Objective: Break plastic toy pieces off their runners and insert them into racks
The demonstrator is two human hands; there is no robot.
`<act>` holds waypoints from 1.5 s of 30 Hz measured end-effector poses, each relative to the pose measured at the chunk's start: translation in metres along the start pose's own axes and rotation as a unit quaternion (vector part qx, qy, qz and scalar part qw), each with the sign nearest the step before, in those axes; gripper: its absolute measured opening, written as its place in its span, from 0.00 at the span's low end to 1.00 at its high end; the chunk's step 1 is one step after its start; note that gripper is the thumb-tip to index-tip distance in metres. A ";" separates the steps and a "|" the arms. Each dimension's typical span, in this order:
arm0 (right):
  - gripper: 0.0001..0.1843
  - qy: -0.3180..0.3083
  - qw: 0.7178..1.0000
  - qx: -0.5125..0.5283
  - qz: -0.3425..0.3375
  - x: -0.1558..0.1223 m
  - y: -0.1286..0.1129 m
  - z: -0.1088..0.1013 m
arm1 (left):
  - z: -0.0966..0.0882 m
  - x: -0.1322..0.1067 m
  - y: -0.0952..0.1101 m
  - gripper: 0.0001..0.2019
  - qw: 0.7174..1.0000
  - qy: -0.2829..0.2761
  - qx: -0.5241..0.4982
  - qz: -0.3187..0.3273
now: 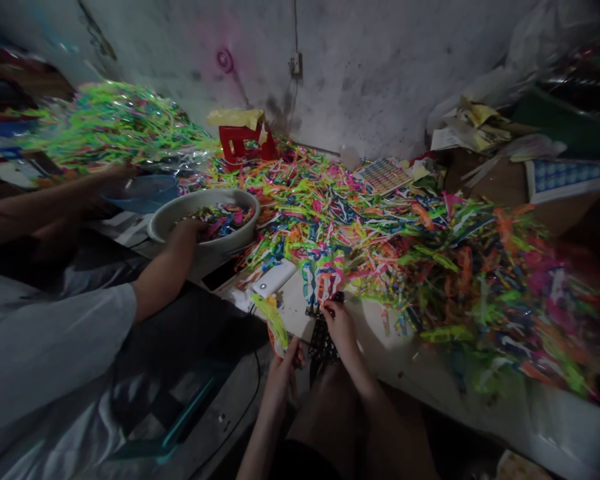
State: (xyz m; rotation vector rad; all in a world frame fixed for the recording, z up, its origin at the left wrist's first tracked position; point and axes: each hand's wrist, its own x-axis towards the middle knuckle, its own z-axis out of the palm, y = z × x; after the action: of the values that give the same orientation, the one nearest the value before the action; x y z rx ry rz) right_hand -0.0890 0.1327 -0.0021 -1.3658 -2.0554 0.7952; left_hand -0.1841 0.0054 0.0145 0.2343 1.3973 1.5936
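Observation:
My left hand (283,360) is closed around the lower end of a small bunch of yellow-green, orange and white plastic pieces (276,327), which points up and away from me. My right hand (338,323) pinches at the far end of a black openwork rack (324,340); what lies between its fingertips is too small to make out. Just beyond those fingertips, several bright plastic pieces (325,275) in teal, pink and white lie side by side, their lower ends meeting the rack. The rack lies at the table's near edge, above my lap.
A large heap of colourful plastic pieces (340,207) covers the table. A white device (275,278) and a dark phone-like slab (221,274) lie left of the rack. At left, a co-worker's arm (167,270) reaches into a pale basin (205,250). A red stool (245,143) stands behind.

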 end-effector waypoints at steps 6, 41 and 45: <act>0.13 0.010 0.999 -0.027 0.037 -0.004 -0.003 0.003 | -0.002 0.003 -0.002 0.21 0.999 -0.022 -0.024 0.011; 0.20 -0.073 0.881 0.451 0.120 -0.030 0.016 -0.042 | 0.007 -0.004 -0.011 0.34 0.999 0.010 0.039 -0.003; 0.19 -0.045 0.898 0.427 0.098 -0.014 0.024 -0.033 | 0.003 -0.003 -0.016 0.34 0.999 0.014 0.040 -0.008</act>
State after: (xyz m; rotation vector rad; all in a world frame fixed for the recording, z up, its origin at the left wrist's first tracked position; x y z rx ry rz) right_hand -0.0461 0.1331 0.0019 -1.0158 -1.3203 1.6223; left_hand -0.1727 0.0032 0.0031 0.2488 1.4817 1.5346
